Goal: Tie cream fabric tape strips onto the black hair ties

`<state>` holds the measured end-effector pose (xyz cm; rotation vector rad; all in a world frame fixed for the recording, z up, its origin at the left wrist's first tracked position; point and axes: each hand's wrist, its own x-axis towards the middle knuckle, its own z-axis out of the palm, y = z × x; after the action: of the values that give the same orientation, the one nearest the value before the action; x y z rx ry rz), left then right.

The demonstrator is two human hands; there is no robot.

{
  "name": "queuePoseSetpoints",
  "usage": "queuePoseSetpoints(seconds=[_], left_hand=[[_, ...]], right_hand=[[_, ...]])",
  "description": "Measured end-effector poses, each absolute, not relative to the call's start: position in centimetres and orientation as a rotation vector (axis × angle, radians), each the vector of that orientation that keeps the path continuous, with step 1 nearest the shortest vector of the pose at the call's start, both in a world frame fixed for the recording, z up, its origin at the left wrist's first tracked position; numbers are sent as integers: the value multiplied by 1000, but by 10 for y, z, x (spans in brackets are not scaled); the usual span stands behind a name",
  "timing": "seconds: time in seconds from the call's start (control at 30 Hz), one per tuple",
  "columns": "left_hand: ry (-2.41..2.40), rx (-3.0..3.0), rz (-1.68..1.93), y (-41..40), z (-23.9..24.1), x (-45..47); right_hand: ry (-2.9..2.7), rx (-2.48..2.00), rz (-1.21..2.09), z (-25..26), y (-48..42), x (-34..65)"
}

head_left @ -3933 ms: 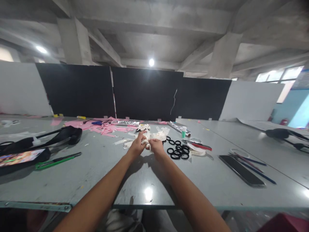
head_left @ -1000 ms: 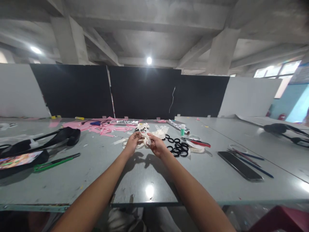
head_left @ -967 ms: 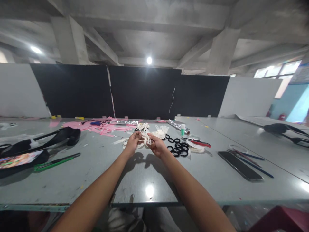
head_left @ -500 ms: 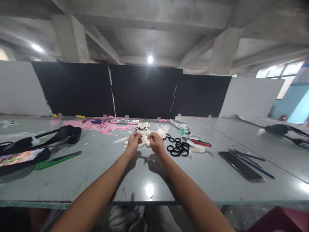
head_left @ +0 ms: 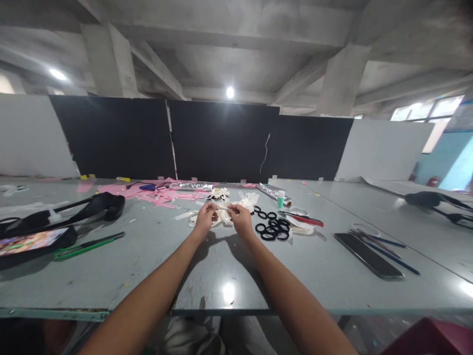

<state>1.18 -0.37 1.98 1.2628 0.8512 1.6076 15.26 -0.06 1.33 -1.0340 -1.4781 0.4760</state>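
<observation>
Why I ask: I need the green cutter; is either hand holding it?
No: the green cutter lies on the table; left hand and right hand pinch white material.

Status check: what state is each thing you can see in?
Left bare hand: pinching the thin cream-white strip
Right bare hand: pinching the same strip
Strip: spanning the gap between both hands
Black rings: loosely clustered, some overlapping
White-topped green tube: standing upright
Green-and-black box cutter: lying flat; blade unclear
Black rectangular phone: lying flat, screen dark
Black colour-screened device: screen lit
</observation>
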Motion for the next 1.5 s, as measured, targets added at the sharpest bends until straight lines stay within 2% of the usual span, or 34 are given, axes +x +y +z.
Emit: queuePoseSetpoints(seconds=[0.37,0.67,0.8,0.93,1.27,1.5], left_hand=[[842,1200,1637,1,19,10],[882,1202,1808,6,18,9],[923,1219,1861,4,19,8],[959,1266,1847,3,19,7],[830,1481,1673,2,16,10],[795,1623,1566,-2,16,12]], right_hand=[[-1566,-937,551,12,-4,148],[-1484,-944,837,11,-5,141],[-1525,-931,820,6,-1,138],[-1614,-967,661,4,0,139],[-1629,-1009,471,12,-11,142],[-1585,-869,705,13,-10,142]])
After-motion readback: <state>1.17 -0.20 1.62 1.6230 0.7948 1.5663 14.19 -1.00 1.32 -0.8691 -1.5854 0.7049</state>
